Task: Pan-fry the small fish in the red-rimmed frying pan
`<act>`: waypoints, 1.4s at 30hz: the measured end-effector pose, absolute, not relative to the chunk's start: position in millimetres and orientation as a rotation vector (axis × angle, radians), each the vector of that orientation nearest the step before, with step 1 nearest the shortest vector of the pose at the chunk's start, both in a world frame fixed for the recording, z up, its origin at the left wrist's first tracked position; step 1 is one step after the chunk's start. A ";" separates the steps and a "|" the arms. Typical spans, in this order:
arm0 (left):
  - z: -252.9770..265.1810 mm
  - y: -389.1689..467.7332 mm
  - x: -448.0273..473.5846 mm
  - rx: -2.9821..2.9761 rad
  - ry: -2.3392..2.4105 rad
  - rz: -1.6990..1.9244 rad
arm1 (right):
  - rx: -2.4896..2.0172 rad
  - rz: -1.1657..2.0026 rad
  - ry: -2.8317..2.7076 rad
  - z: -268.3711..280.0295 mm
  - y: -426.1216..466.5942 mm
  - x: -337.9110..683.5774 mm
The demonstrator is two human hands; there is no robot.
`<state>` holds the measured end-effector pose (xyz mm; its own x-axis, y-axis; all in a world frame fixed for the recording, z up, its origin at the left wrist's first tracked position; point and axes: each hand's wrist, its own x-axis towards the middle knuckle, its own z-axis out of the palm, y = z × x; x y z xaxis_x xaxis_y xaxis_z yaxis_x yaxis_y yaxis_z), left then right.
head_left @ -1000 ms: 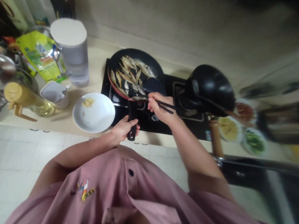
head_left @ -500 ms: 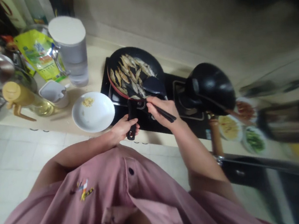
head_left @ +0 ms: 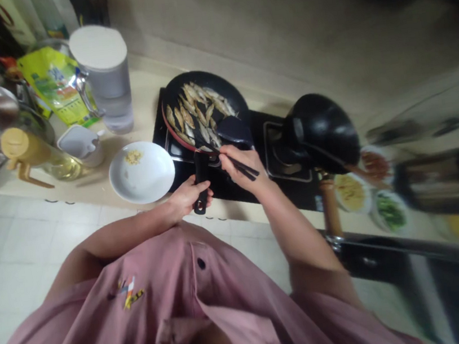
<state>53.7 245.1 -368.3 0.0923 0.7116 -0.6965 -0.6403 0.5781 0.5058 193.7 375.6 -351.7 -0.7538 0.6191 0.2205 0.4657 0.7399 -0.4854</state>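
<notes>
A black frying pan point(head_left: 229, 89) with a red outer side sits on the stove, holding several small browned fish point(head_left: 196, 108). My left hand point(head_left: 192, 195) is closed around the pan's black handle point(head_left: 201, 167). In my right hand point(head_left: 242, 164) is a pair of dark chopsticks point(head_left: 246, 169). Their tips reach over the near left part of the pan, by the fish. A dark spatula-like blade point(head_left: 234, 130) lies at the pan's right side; its handle is hidden behind my right hand. Left of the pan stands a white plate point(head_left: 149, 177) with chopped yellowish bits on it.
On the right burner stands a black wok point(head_left: 326, 130). Beyond it are small dishes with yellow shreds point(head_left: 350, 194) and chopped greens point(head_left: 390, 211). A water pitcher point(head_left: 108, 81), oil bottle point(head_left: 36, 150), white container point(head_left: 80, 144) and yellow-green pouch point(head_left: 57, 85) crowd the left counter.
My right hand and the chopsticks have shifted slightly left, the chopsticks' tips moving over the pan's near left edge. The left hand keeps its hold on the handle. The view has shifted a little.
</notes>
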 end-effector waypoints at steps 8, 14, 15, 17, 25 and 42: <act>-368.7 245.5 54.1 0.069 1.080 1.005 | -0.864 0.416 -2.606 -346.1 382.6 202.5; -371.2 246.0 55.1 0.069 1.079 1.013 | -0.856 0.465 -2.619 -345.0 379.6 203.4; -371.2 246.0 55.1 0.068 1.080 1.016 | -0.839 0.443 -2.652 -346.7 379.3 202.4; -370.9 246.0 54.9 0.069 1.083 1.020 | -0.832 0.406 -2.690 -349.9 379.2 200.3; -371.8 245.3 55.2 0.046 1.070 1.016 | -1.018 0.772 -2.395 -348.0 381.9 203.7; -371.9 245.6 56.2 0.059 1.080 1.027 | -1.183 0.852 -2.114 -361.7 386.0 217.9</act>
